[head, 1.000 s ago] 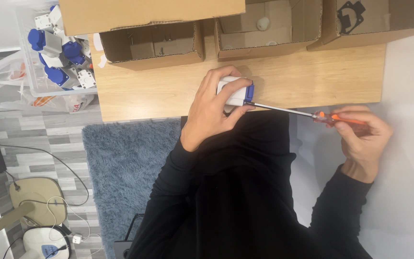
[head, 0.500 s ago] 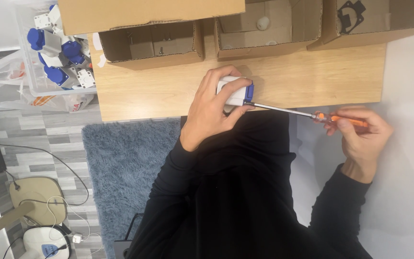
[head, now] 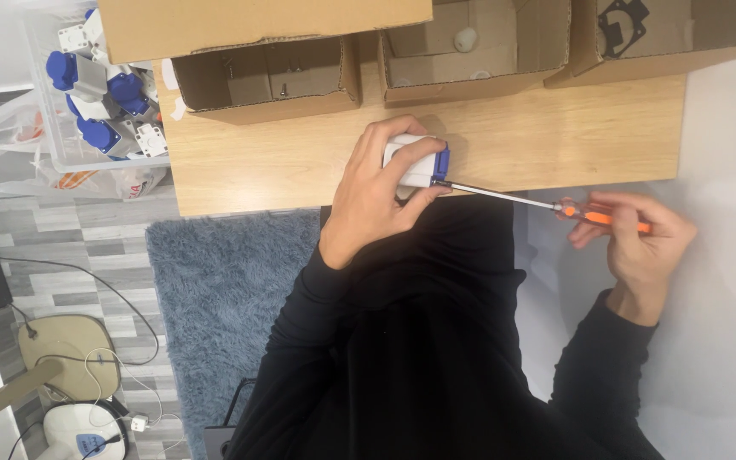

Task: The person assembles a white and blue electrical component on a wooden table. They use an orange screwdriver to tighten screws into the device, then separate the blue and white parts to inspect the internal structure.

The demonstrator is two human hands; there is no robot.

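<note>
Nearest the camera, black sleeves and torso are filling the lower frame, over a grey-blue shaggy rug. Right hand is curling fully closed round the orange plastic handle of a slim screwdriver, fingers wrapped, thumb on top. Its thin steel shaft is running left and its tip is meeting the blue end of the part. Left hand is clamping a small white plastic socket housing with a blue end cap, fingers arched over the top, thumb pressing from below, so the hand is mostly closed on it. The housing is sitting on the near edge of the light wooden tabletop, touching the wood, just in front of the middle box. Judgement: rigid moulded plastic, light, smooth enough to skid on the wood under driver push, so gripping across the white body, clear of the blue end, looks right. The cap edges may be the fragile bit. Beyond it, three open brown cardboard boxes are lining the far edge with small parts inside, too small to identify. Far left, off the table, a clear plastic bin of similar white-and-blue housings is standing beside a thin clear plastic bag.
</note>
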